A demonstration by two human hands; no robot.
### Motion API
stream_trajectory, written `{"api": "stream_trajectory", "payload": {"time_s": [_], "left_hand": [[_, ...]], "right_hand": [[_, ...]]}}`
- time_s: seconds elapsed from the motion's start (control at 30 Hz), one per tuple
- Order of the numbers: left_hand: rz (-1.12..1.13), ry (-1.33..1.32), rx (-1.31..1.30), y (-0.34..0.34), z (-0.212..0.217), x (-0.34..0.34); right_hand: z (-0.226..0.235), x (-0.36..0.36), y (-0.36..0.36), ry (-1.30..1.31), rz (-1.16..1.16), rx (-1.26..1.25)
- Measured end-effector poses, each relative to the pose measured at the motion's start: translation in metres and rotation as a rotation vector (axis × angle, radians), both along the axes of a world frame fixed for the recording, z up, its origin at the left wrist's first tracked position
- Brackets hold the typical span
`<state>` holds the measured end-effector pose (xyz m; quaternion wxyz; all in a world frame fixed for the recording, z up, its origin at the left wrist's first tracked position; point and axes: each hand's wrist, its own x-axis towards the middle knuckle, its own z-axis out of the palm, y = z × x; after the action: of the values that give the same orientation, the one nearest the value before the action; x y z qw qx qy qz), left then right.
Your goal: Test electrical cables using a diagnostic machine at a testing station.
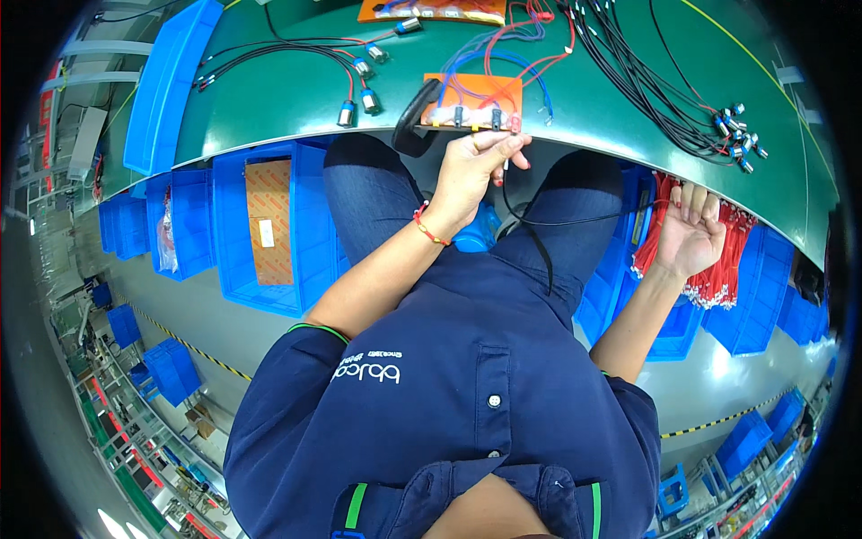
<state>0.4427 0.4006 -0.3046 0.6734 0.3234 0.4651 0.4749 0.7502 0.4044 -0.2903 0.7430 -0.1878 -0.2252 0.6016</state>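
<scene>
My left hand [471,171] is at the near edge of the green table [287,99], fingers pinched on a thin black wire [530,229] that loops down over my lap. It sits right under an orange board [471,90] with small metal parts and red and blue leads. My right hand [691,234] reaches under the table's edge into a blue bin [763,296], palm showing and fingers spread against a bundle of red wires [732,260]. I cannot see it gripping any.
A black handheld tool [413,121] lies beside the orange board. Black cables with metal plugs [718,117] fan across the table's right side, and more plugs [359,94] lie left of centre. Blue bins [269,225] line the space under the table, one holding a cardboard piece.
</scene>
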Motion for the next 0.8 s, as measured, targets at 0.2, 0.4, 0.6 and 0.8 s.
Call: {"api": "stream_trajectory", "payload": {"time_s": [0.2,0.4,0.6,0.8], "left_hand": [[-0.181,0.022,-0.001,0.000,0.012,-0.012],[-0.098,-0.158,-0.143,0.001,0.017,-0.001],[-0.030,-0.118,-0.077,0.000,0.009,0.008],[-0.119,-0.007,-0.058,-0.023,0.024,0.015]], "right_hand": [[0.003,0.015,-0.001,-0.005,-0.096,0.012],[0.006,0.023,-0.002,0.004,-0.128,0.029],[0.005,0.029,-0.003,-0.013,-0.159,0.021],[0.015,0.051,-0.013,-0.043,-0.162,0.101]]}}
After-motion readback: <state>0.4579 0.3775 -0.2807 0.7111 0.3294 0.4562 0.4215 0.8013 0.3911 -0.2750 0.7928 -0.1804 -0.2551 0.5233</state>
